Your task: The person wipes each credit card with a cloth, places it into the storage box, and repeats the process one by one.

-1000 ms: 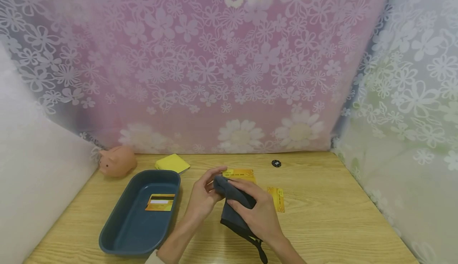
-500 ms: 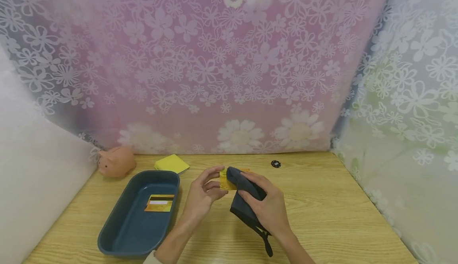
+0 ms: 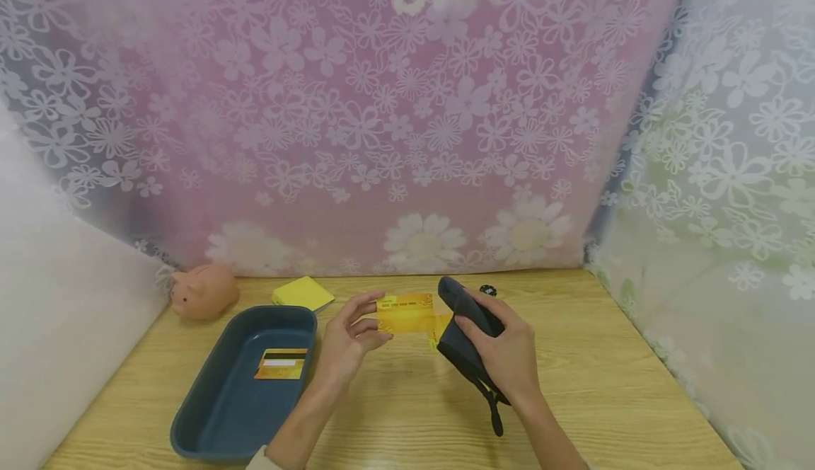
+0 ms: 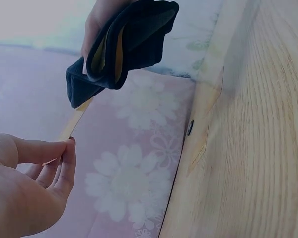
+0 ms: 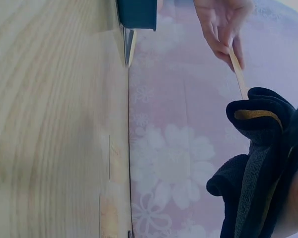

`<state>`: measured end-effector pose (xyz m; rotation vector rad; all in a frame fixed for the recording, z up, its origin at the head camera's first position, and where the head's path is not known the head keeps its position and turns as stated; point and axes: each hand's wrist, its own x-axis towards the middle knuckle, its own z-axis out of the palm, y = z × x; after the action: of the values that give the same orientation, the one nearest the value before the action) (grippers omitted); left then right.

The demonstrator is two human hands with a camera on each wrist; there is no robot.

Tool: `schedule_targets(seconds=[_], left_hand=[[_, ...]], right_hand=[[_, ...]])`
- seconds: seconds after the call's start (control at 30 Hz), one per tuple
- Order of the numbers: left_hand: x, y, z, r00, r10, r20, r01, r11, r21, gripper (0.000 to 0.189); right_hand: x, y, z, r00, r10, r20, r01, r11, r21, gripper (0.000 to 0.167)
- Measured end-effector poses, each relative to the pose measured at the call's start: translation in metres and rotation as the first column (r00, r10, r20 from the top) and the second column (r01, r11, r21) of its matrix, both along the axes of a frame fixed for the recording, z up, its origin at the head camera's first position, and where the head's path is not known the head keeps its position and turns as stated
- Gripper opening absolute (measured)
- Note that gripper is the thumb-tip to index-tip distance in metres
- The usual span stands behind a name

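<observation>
My left hand [image 3: 344,335] pinches a yellow-orange bank card [image 3: 405,313] by its left edge, above the table. To its right, my right hand [image 3: 506,350] grips a bunched dark blue cloth [image 3: 467,339] with black trim and a hanging loop. Yellow shows between the folds of the cloth [image 4: 120,49] in the left wrist view. The cloth's tip is close to the card's right end; whether they touch I cannot tell. Behind them a second yellow card [image 3: 441,327] lies partly hidden on the table. Two flat cards show there in the right wrist view, the nearer card [image 5: 109,216] at lower left.
A dark blue tray [image 3: 185,420] stands at left with an orange card [image 3: 280,364] with a black stripe inside. Behind it are a pink piggy bank [image 3: 206,291] and a yellow notepad [image 3: 303,293]. A black chip [image 3: 488,291] lies near the back curtain [image 3: 356,173].
My right hand has moved the cloth rightward, off the card, so the card's face now shows. My left hand has shifted slightly left with the card.
</observation>
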<state>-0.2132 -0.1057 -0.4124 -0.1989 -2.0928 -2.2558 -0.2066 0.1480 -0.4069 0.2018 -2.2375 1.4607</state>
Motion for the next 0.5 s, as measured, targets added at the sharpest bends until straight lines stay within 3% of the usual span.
schedule_targets(seconds=[0.4,0.5], left_hand=[[-0.0032,0.0006,-0.0037,0.999,0.029,-0.013,-0.029,0.999,0.042,0.061],[-0.0036,0.0015,-0.0042,0.999,0.039,-0.011,-0.039,0.999,0.034,0.054]], right_hand=[[-0.0009,0.0065,0.0042,0.999,-0.001,0.045,0.004,0.998,-0.055,0.046],[-0.0007,0.0057,0.0042,0.999,0.004,0.037,-0.002,0.998,-0.055,0.046]])
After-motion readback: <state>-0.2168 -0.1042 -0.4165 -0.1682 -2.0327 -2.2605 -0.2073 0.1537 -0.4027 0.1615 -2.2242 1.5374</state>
